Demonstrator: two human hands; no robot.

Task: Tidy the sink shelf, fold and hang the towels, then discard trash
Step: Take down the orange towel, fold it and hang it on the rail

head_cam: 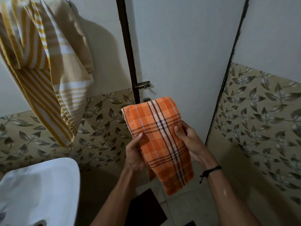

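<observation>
1. You hold the orange plaid towel [156, 136] in the air in front of the white door [179, 46]. It is folded into a long narrow band, with the folded end up and the lower end hanging free below your wrists.
2. Your left hand [135, 154] grips the towel's left edge, with the thumb pressed on the front face and the fingers wrapped behind, out of sight. Your right hand [187, 141] grips the right edge the same way, thumb on the front and fingers curled round the cloth.
3. The fold looks close to finished, so hanging is probably next. Only your two grips hold the layers together. If you loosen either one while reaching up, the fold will likely slide open or the free end will drop toward the floor.
4. The yellow striped towel [40, 62] hangs bunched and uneven at upper left, on a support you cannot see from here. Crowding the orange one in beside it could drag it down.
5. The white basin [48, 185] sits below and to the left. A trailing end swung that way may pick up water, and your right forearm already shows a wet sheen.
6. The door bolt [143, 85] lies just above the towel's top edge. The loose weave could snag on it if you lift close to the door.
</observation>
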